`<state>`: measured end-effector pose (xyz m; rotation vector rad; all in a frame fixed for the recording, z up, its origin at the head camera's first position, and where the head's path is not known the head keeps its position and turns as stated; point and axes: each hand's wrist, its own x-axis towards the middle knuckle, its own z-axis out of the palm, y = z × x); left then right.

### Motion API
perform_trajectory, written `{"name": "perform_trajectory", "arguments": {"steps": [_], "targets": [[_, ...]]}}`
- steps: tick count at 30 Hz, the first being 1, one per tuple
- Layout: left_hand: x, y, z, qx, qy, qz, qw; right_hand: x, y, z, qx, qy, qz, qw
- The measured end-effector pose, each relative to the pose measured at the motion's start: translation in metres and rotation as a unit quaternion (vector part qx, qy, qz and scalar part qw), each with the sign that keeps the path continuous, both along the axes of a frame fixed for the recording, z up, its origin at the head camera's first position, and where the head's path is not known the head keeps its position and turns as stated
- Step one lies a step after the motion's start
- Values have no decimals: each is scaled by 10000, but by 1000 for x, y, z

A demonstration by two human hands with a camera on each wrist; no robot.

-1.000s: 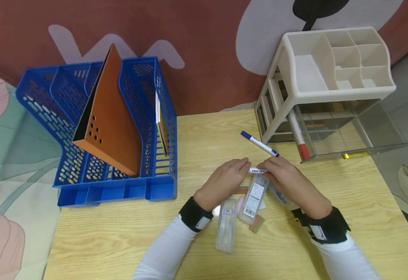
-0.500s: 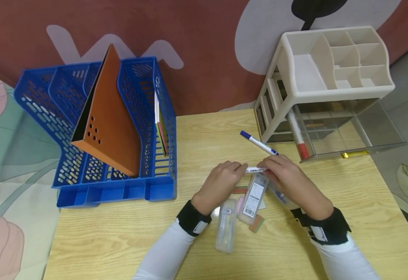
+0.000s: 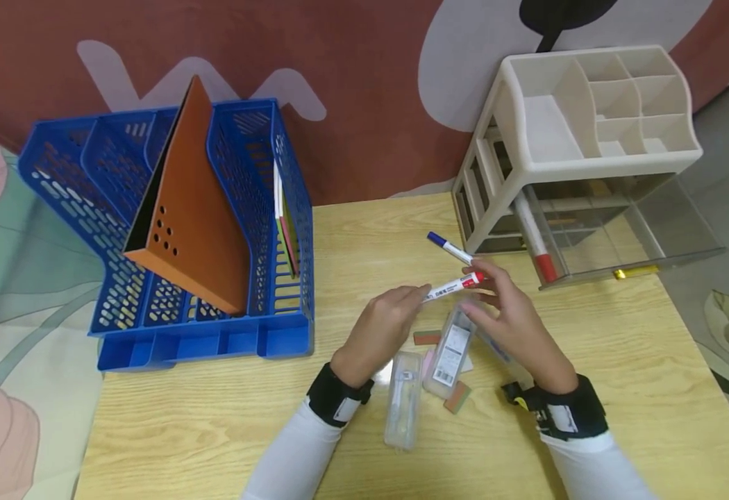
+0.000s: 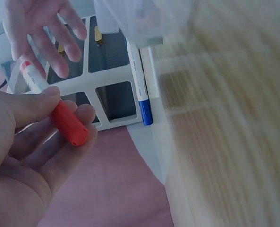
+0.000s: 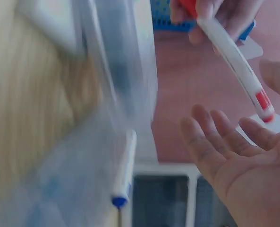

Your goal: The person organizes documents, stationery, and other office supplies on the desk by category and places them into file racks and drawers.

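Note:
In the head view, a white marker with red ends (image 3: 448, 287) slants above the table. My left hand (image 3: 382, 326) pinches it at its red cap (image 4: 70, 124), between thumb and fingers. The marker's far end points towards my right hand (image 3: 514, 323), whose fingers are spread with the palm turned to it. Seen from the right wrist, that palm (image 5: 258, 172) holds nothing. Behind the right fingers lies a blue-capped marker (image 3: 444, 244). Below the hands are two clear plastic cases (image 3: 404, 406), one with a barcode label (image 3: 450, 357); my right hand partly hides another clear case.
Small striped pieces (image 3: 457, 398) lie round the cases. At left stands a blue file rack (image 3: 208, 338) with an orange folder (image 3: 198, 208) and thin booklets. A cream drawer organizer (image 3: 614, 167) stands at back right, its clear drawer (image 3: 683, 229) pulled out with a red-ended marker (image 3: 536, 239).
My right hand has let go of the marker and spread its fingers. My left hand has moved slightly left, and the marker now tilts with its red end in view.

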<state>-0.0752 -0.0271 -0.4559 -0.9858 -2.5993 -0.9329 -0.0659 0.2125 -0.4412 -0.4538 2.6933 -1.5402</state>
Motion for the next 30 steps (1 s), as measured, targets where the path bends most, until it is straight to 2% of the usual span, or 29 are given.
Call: {"name": "perform_trajectory", "arguments": {"steps": [3,8,12,16,19,24,27,30], "targets": [[3,0,0,263,-184,-36,9995,3,-9,-5,-669,-140,99,9976],[8,3,3,491,-208,-98,9985,8,-23,-10,-1779,-359,184,9832],[10,6,5,596,-84,-62,9982,13,-31,-11,-2433,-638,-235,9676],[12,8,6,587,120,-21,9982,18,-36,-9,-2864,-698,-629,9535],[12,6,6,459,302,17,9985,22,-39,-7,-3101,-425,-631,9476],[11,0,8,285,407,-139,9987,30,-41,-1,-3432,346,-307,9381],[11,-4,11,296,343,-289,9986,36,-39,6,-3602,807,-75,9294],[11,-8,13,266,314,-331,9986,40,-36,14,-3825,1214,124,9158]]}}
